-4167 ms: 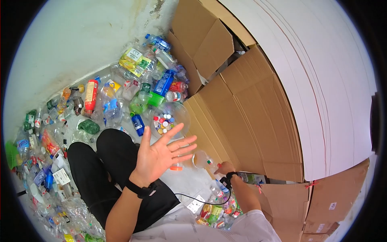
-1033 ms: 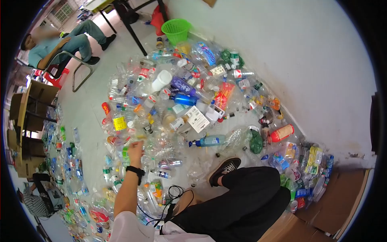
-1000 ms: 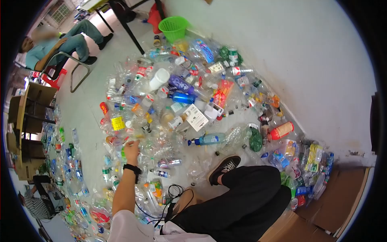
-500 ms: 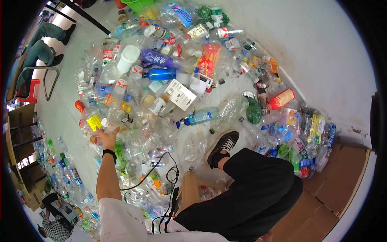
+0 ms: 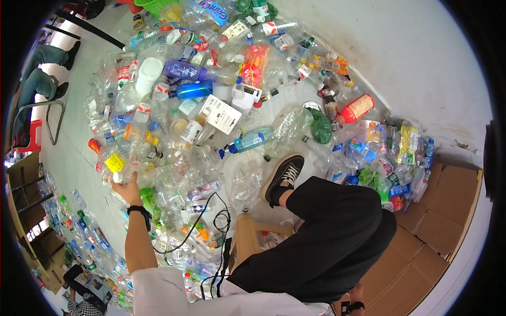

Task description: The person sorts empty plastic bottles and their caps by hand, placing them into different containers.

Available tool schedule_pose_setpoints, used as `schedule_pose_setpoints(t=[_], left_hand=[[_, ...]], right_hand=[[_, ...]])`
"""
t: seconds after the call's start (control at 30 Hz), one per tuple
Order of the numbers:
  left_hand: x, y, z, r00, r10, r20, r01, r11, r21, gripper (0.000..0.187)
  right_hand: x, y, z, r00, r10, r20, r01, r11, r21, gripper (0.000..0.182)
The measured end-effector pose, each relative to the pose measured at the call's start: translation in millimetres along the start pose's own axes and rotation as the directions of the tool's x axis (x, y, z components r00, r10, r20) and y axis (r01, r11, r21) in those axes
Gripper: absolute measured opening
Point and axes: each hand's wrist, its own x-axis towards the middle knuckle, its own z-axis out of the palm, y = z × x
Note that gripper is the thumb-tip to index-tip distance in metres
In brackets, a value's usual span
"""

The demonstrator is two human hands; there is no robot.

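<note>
One left hand (image 5: 126,190), one yellow-labelled bottle (image 5: 117,166)

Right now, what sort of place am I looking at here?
Probably an indoor sorting spot for used plastic bottles. A big heap of empty bottles covers the floor along a white wall, flattened cardboard boxes lie at one side, and the left hand reaches into the heap.

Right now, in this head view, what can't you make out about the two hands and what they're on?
- Left hand: seen from the back, so the fingers and the grip on the yellow-labelled bottle are hidden.
- Right hand: only a sliver and the wristband at the bottom edge, behind the black-clad leg; what it holds is unknowable.
- Bottle labels: too small and distorted to read.
</note>
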Motion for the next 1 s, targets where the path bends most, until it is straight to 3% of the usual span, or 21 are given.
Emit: schedule_pose_setpoints(t=[0.1, 0.13, 0.23, 0.3, 0.37, 0.4, 0.43, 0.5, 0.57, 0.63, 0.67, 0.7, 0.8, 0.87, 1.0], left_hand=[[-15.5, 32.2, -40.3, 0.994, -0.106, 0.027, 0.109, 0.981, -0.159, 0.107], [-24.4, 55.6, -50.7, 0.992, -0.121, -0.044, 0.116, 0.988, -0.098, 0.089], [-30.5, 96.9, -81.1, 0.989, -0.15, -0.014, 0.143, 0.963, -0.227, 0.087], [-24.2, 102.2, -87.7, 0.996, -0.093, 0.011, 0.092, 0.958, -0.271, 0.084], [-29.9, 155.8, -93.8, 0.965, -0.071, 0.252, 0.173, 0.896, -0.41, 0.08], [-42.2, 196.1, -92.3, 0.943, -0.127, 0.309, 0.246, 0.89, -0.384, 0.081], [-46.9, 219.7, -87.1, 0.941, -0.102, 0.321, 0.236, 0.881, -0.41, 0.081], [-58.6, 266.2, -71.0, 0.882, 0.027, 0.47, 0.192, 0.891, -0.411, 0.081], [-84.9, 330.8, -51.0, 0.855, 0.139, 0.499, 0.159, 0.846, -0.509, 0.08], [-109.3, 383.9, -34.8, 0.728, 0.365, 0.581, 0.16, 0.733, -0.661, 0.079], [-126.5, 416.8, -34.3, 0.683, 0.361, 0.635, 0.193, 0.75, -0.633, 0.077], [-145.9, 445.7, -32.7, 0.655, 0.407, 0.637, 0.186, 0.73, -0.658, 0.077], [-203.6, 516.6, -21.6, 0.449, 0.659, 0.603, 0.177, 0.596, -0.783, 0.073], [-253.3, 562.8, -28.4, 0.35, 0.727, 0.591, 0.206, 0.556, -0.805, 0.074], [-365.3, 626.6, -38.8, 0.097, 0.8, 0.592, 0.301, 0.543, -0.784, 0.088]], right_hand=[[14.5, 12.3, 1.1, 0.997, -0.046, -0.055, 0.047, 0.998, 0.029, 0.045], [19.2, 14.5, 0.4, 0.997, -0.027, -0.067, 0.026, 1.0, -0.013, 0.043], [34.9, 17.1, -6.6, 0.996, -0.01, -0.084, 0.004, 0.997, -0.075, 0.036], [38.2, 1.2, -6.4, 0.996, -0.015, -0.09, 0.007, 0.996, -0.087, 0.031], [32.2, -22.2, -6.9, 0.986, -0.073, -0.152, 0.049, 0.987, -0.153, 0.03], [48.1, -10.1, -15.1, 0.973, -0.168, -0.156, 0.152, 0.982, -0.11, 0.036], [54.5, -7.3, -19.6, 0.969, -0.173, -0.177, 0.161, 0.984, -0.082, 0.036], [58.5, -27.4, -29.4, 0.883, -0.37, -0.29, 0.269, 0.904, -0.333, 0.041], [43.2, -54.8, -31.2, 0.803, -0.451, -0.39, 0.364, 0.889, -0.278, 0.053], [32.4, -76.7, -38.8, 0.794, -0.443, -0.416, 0.421, 0.895, -0.149, 0.057], [27.2, -85.1, -41.8, 0.783, -0.436, -0.442, 0.443, 0.891, -0.094, 0.058], [23.2, -92.4, -45.3, 0.77, -0.431, -0.47, 0.468, 0.883, -0.041, 0.059], [16.8, -102.0, -57.2, 0.687, -0.452, -0.569, 0.581, 0.812, 0.056, 0.058], [4.2, -118.6, -66.2, 0.584, -0.536, -0.61, 0.672, 0.741, -0.008, 0.066], [-42.6, -149.5, -82.1, 0.499, -0.571, -0.652, 0.778, 0.626, 0.047, 0.073]])
